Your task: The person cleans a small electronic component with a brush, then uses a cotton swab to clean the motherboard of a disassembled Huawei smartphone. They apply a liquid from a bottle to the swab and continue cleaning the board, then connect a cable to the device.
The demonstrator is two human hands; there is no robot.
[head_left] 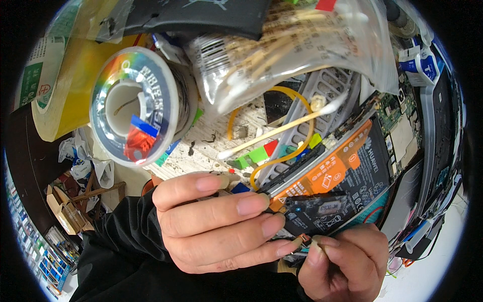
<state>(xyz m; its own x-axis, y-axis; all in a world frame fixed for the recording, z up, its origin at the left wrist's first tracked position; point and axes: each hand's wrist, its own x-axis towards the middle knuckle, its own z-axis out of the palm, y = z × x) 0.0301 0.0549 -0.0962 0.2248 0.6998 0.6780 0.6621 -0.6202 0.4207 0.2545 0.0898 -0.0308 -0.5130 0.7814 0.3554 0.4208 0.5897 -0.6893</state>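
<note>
An opened smartphone lies tilted in front of me, its orange-and-black battery (329, 173) and green circuit board (402, 133) bare. My left hand (221, 229) is closed along the phone's near left edge, the fingers bent over it and the thumb hidden. A small black module (317, 207) with a grey label lies over the battery's near end. Beside it, a thin copper-coloured flex connector (304, 240) sticks out at the phone's lower end. My right hand (347, 261) pinches at this connector between thumb and forefinger; its other fingers are curled.
A solder wire spool (166, 95) stands at the left by a yellow tape roll (70, 95). Behind the phone lie a bag of cotton swabs (292, 45), a loose swab (282, 128), a yellow rubber band (307, 108) and a grey slotted plastic strip (312, 95). More phone parts (435, 126) crowd the right.
</note>
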